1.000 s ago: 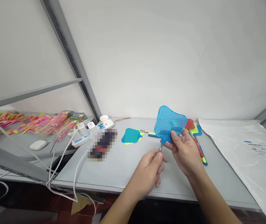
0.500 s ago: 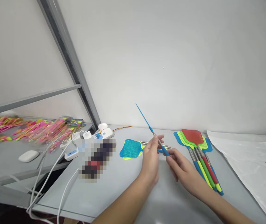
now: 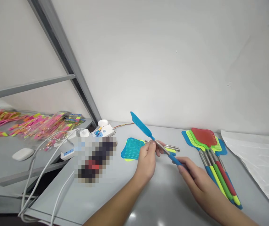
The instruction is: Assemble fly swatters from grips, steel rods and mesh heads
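Note:
A blue fly swatter [image 3: 142, 124] with a metal shaft is held tilted above the table, its head up and to the left. My left hand [image 3: 148, 158] is closed around the shaft just below the head. Lower down, my right hand [image 3: 191, 174] grips the blue handle. Behind my left hand lie a blue swatter head [image 3: 132, 148] with a yellow-green one under it, and some metal rods [image 3: 172, 147]. To the right of my right hand, several finished-looking swatters in blue, yellow, green and red [image 3: 204, 137] lie overlapped, handles toward me.
White power strips [image 3: 103, 131] and cables [image 3: 39, 163] sit at the table's left edge. A pixelated dark object [image 3: 98, 161] lies near them. White plastic sheeting [image 3: 254, 157] covers the right side. On the left shelf are pink and yellow packaged items [image 3: 47, 125] and a white case [image 3: 23, 154].
The held swatter has turned from edge-on so its blue head face shows more. My right hand has shifted slightly right and down along with the handle; the view has moved a little.

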Action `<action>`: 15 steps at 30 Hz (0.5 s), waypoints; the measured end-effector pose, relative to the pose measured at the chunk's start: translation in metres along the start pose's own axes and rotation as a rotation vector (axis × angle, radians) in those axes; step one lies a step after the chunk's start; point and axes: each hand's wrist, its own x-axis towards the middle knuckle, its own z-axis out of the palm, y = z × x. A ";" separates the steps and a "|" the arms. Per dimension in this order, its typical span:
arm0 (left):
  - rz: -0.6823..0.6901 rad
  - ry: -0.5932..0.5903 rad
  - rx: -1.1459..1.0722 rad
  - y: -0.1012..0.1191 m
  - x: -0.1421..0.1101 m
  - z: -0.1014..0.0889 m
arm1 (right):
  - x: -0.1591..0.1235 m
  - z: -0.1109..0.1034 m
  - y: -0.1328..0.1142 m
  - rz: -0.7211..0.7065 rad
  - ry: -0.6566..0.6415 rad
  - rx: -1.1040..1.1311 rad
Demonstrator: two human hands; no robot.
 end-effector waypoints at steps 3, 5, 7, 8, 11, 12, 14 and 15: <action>-0.064 0.011 -0.133 -0.004 -0.007 0.004 | -0.005 0.000 -0.001 0.041 -0.010 0.087; -0.155 0.009 -0.325 -0.005 -0.011 0.007 | -0.008 0.002 -0.001 0.129 -0.031 0.216; -0.243 -0.018 -0.530 -0.003 -0.013 0.009 | -0.011 0.006 0.000 0.222 -0.061 0.404; -0.271 -0.033 -0.608 -0.002 -0.014 0.010 | -0.011 0.009 0.002 0.255 -0.075 0.502; -0.321 -0.042 -0.690 -0.001 -0.013 0.010 | -0.014 0.018 0.007 0.301 -0.114 0.698; -0.332 -0.021 -0.677 -0.001 -0.012 0.010 | -0.014 0.021 0.008 0.312 -0.130 0.719; -0.343 0.023 -0.629 -0.003 -0.012 0.009 | -0.016 0.025 0.010 0.324 -0.152 0.714; -0.340 0.029 -0.604 -0.004 -0.013 0.009 | -0.016 0.026 0.010 0.321 -0.150 0.698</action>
